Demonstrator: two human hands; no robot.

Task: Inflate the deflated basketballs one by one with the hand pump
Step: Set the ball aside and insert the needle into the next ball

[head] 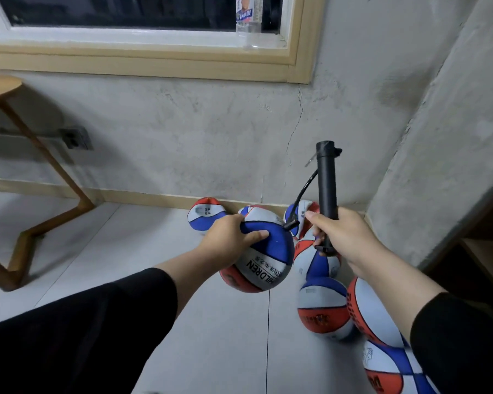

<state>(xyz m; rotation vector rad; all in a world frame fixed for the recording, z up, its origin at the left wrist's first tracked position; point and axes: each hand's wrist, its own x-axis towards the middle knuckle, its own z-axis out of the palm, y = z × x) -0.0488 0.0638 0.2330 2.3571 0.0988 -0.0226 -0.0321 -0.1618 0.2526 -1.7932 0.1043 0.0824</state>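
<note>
A person's left hand (230, 237) grips the top of a red, white and blue basketball (261, 257), lifted above a grey tiled floor (211, 336). The right hand (339, 236) holds a black hand pump (327, 189) upright, its thin hose (302, 194) curving down to the ball. More matching basketballs (323, 311) lie near the concrete wall (211, 132). A wooden table (0, 89) stands at left, a window (125, 12) above.

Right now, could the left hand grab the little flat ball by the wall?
Probably not yet: the left hand grips the held basketball. The flat ball lies just beyond it, unblocked, so it would have to let go first.
</note>
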